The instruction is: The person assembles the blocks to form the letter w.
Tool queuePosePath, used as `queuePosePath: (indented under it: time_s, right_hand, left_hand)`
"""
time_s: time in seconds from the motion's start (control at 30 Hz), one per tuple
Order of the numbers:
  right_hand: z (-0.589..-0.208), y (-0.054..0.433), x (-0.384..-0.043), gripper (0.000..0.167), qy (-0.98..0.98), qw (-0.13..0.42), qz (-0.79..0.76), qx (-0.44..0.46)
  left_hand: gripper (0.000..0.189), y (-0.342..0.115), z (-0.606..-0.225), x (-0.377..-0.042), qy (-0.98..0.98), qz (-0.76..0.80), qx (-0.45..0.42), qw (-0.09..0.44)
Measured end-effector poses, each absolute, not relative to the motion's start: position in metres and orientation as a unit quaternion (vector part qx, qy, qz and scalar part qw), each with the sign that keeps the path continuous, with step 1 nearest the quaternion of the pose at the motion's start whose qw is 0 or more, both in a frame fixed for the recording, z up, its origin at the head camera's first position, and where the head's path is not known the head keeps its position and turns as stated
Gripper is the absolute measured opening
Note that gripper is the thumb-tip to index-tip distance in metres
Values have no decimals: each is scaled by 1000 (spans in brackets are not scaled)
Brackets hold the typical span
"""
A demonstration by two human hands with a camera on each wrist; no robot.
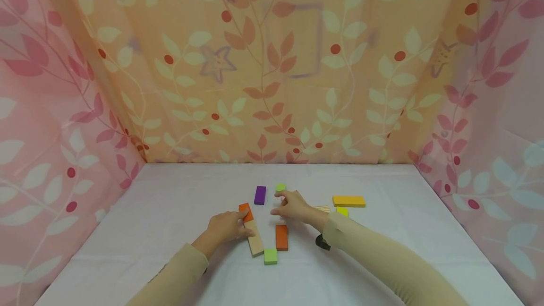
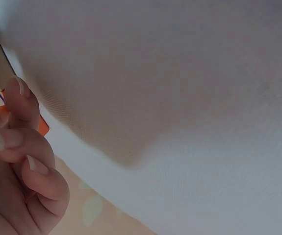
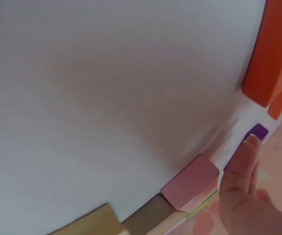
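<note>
To the right of the purple block (image 1: 260,195), near it but apart, hangs the right hand (image 1: 294,206), its thumb and forefinger parted with nothing seen between them. That gap faces the purple block, so the block lies to the hand's left. The block's long axis runs away from the person, the far end leaning slightly right; the thumb marks the near side of the gap, the forefinger the far side. Were the right hand to take it at this angle, I judge the grasp would meet its two ends rather than its long sides.

Nearer the person than the purple block, and a little left of it, is the orange block (image 1: 245,207), with the wood block (image 1: 256,244) running on from its near end. Over this pair lies the left hand (image 1: 225,226), thumb at the wood, forefinger at the orange, the two spread; how hard they press I cannot tell. Both hands are near the purple block, yet the right seems freer to reach it. Right of the purple block, about level with its far end, the green block (image 1: 280,187) is partly hidden by the right hand
</note>
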State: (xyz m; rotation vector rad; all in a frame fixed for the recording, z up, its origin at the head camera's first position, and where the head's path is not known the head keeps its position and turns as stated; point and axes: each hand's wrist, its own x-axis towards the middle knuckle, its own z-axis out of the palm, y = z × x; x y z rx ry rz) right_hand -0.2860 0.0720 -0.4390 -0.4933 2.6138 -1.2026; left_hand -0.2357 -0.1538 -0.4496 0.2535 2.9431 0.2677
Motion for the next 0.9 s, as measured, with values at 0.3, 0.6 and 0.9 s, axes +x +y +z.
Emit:
queuePosePath:
  time_s: [0.3,0.6,0.9]
  right_hand:
    - [-442,51,-310,72,890,145,-411,-137]
    - [-446,35,-325,82,879,171,-424,-136]
    - [-454,26,-338,79,900,172,-385,-109]
  left_hand:
    - [76,-155,-452,-236,987,99,96,78]
    - [77,-154,-452,-238,988,102,93,76]
    - [76,-154,-449,-237,988,97,86,83]
